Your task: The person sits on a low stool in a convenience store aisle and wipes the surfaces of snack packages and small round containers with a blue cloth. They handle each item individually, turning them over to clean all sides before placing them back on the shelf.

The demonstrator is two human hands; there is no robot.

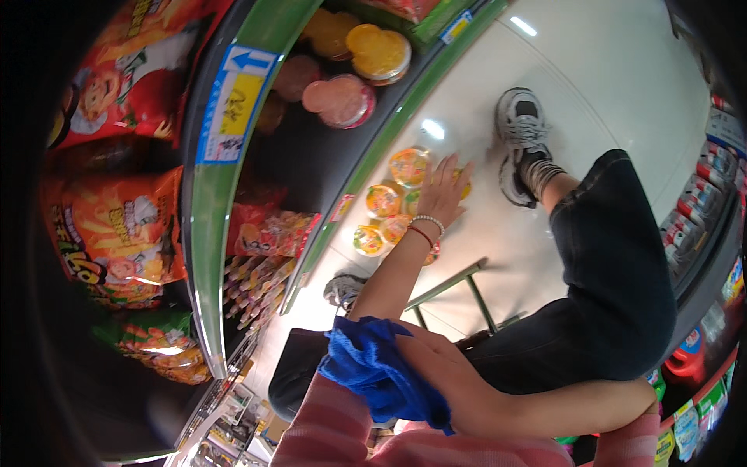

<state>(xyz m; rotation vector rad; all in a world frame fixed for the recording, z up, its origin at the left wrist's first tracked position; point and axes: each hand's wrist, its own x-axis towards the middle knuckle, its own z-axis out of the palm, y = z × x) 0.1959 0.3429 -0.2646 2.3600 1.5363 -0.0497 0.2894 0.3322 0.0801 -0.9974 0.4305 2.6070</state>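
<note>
Several small lidded cups [382,200] with yellow and orange printed tops stand grouped on the pale tiled floor. My left hand [442,192], with a bead bracelet and a red band at the wrist, is spread palm down over the cups at the group's right side. It hides some of them, and whether it touches any is hard to tell. A crumpled blue cloth [373,368] is bunched in my right hand [437,373], which lies across my left forearm near the rolled pink striped sleeve.
On the left, a green-edged shelf [204,233] holds snack bags [117,222]. A lower dark shelf [309,152] carries yellow and pink figure-shaped tubs [341,100] and bagged sweets [268,233]. A green metal frame [449,283] is between my legs. Packaged goods [691,204] line the right.
</note>
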